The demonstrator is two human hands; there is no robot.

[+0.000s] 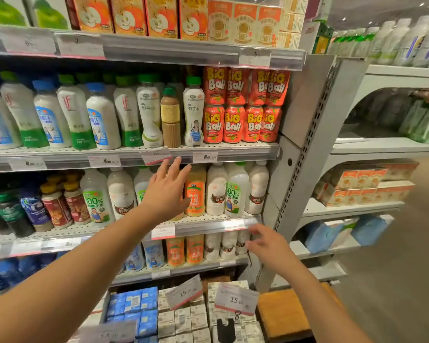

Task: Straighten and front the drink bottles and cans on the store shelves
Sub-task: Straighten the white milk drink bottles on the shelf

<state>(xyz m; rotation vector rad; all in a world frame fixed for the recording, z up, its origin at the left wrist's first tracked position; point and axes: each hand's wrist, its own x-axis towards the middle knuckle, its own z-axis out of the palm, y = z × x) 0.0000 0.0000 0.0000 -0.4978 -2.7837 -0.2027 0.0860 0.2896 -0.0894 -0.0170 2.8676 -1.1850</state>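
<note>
Left hand [166,191] reaches with fingers spread, holding nothing, in front of the orange juice bottle [195,191] on the third shelf [208,225]. Right hand [268,243] hangs open and blurred near that shelf's front edge, gripping nothing. Risk: bottles stand tightly packed, so a careless nudge could topple the neighbouring white bottle [216,190]. Little headroom under the shelf above [233,154]; the upright [305,144] closes off the right side.
</note>
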